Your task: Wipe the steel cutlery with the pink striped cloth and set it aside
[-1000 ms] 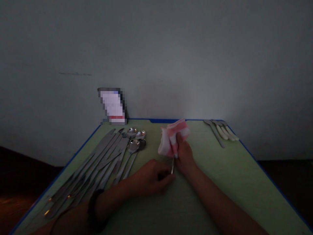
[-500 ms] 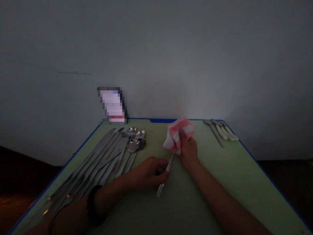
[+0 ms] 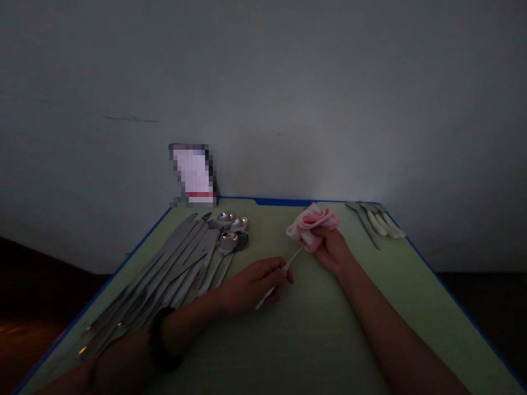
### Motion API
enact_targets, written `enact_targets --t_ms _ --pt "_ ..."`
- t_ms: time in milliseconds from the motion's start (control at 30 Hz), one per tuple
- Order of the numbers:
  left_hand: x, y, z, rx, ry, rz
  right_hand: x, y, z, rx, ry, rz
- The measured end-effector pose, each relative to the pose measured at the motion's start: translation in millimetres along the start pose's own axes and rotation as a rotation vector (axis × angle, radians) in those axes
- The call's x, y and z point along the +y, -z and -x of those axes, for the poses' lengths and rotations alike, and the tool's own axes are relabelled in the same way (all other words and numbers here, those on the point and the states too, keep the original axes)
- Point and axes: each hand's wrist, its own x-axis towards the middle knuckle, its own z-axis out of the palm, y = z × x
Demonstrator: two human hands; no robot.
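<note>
My left hand point(image 3: 263, 282) is closed round the handle of a thin metal piece of cutlery point(image 3: 295, 255), which slants up to the right above the table. Its far end goes into a pink and white cloth point(image 3: 315, 222), so I cannot tell what kind of cutlery it is. My right hand point(image 3: 331, 249) grips the bunched cloth, thumb on top, around that hidden end. Left of my left hand lie several metal spoons point(image 3: 228, 242), bowls pointing away from me, beside a row of long table knives point(image 3: 164, 258). My left forearm covers part of them.
Several pieces of cutlery with white handles point(image 3: 376, 224) lie at the back right, a plain metal spoon point(image 3: 364, 225) beside them. A blurred phone-like screen point(image 3: 195, 173) leans on the wall at the back left. The green table point(image 3: 263, 351) has a blue edge.
The cloth and my right hand have shifted slightly right, and the cloth is bunched differently. My left hand has turned, so the cutlery handle lies at a flatter slant. The view has moved slightly.
</note>
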Motion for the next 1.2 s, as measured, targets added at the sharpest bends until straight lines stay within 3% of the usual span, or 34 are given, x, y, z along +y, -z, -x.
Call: enact_targets --t_ms 267,600,833,1067,1200 --pt "-1.6 -2.2 -1.3 0.008 0.001 -0.088 10.2 -11.0 1.4 0.089 0.144 0.153" --pt "-3.0 -2.8 0.5 0.01 -0.045 -0.148 15.7 1.4 1.8 0.259 0.267 0.509" --pt "-3.5 -2.3 -0.2 0.007 -0.053 -0.135 17.1 2.4 -4.4 0.205 0.252 0.444" --pt "-4.0 -2.4 -1.2 0.017 -0.057 -0.136 8.9 -3.1 -2.8 0.064 0.138 0.289" --pt "-4.8 -2.7 -1.7 0.032 -0.038 -0.156 7.7 -7.0 0.0 0.037 0.166 0.303"
